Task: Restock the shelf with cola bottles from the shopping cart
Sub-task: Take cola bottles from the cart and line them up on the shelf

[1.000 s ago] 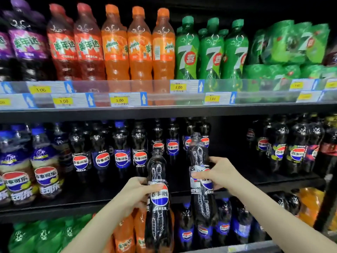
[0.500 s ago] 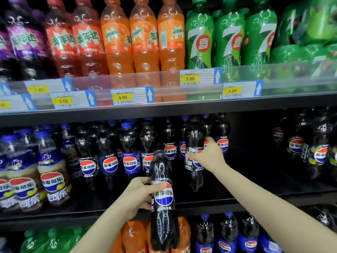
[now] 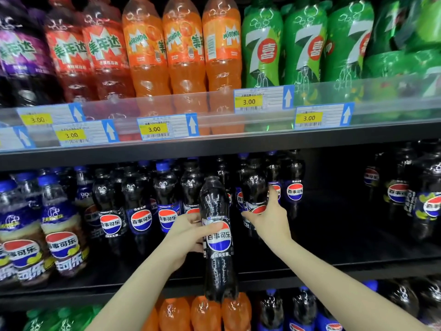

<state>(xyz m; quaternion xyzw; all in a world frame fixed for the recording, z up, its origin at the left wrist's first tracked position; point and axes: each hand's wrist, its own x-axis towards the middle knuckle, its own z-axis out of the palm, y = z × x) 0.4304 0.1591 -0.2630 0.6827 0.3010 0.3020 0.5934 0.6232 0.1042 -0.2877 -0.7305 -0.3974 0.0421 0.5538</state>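
My left hand (image 3: 188,237) grips a black cola bottle (image 3: 218,263) with a red, white and blue label, held upright in front of the middle shelf's edge (image 3: 334,271). My right hand (image 3: 268,217) reaches into the middle shelf and wraps around a second black cola bottle (image 3: 254,185), which stands upright among the row of cola bottles (image 3: 140,211) there. To the right of that bottle the shelf floor is a dark gap (image 3: 334,211). The shopping cart is out of view.
The top shelf holds purple, red, orange (image 3: 183,51) and green soda bottles (image 3: 262,48) behind a clear rail with yellow price tags (image 3: 154,129). Lemon cola bottles (image 3: 59,235) stand at the left, more cola at the far right (image 3: 424,204). Orange bottles (image 3: 205,314) fill the lower shelf.
My right hand has carried its bottle up and back into the shelf row. My left hand has raised its bottle slightly. The camera has moved closer to the shelf.
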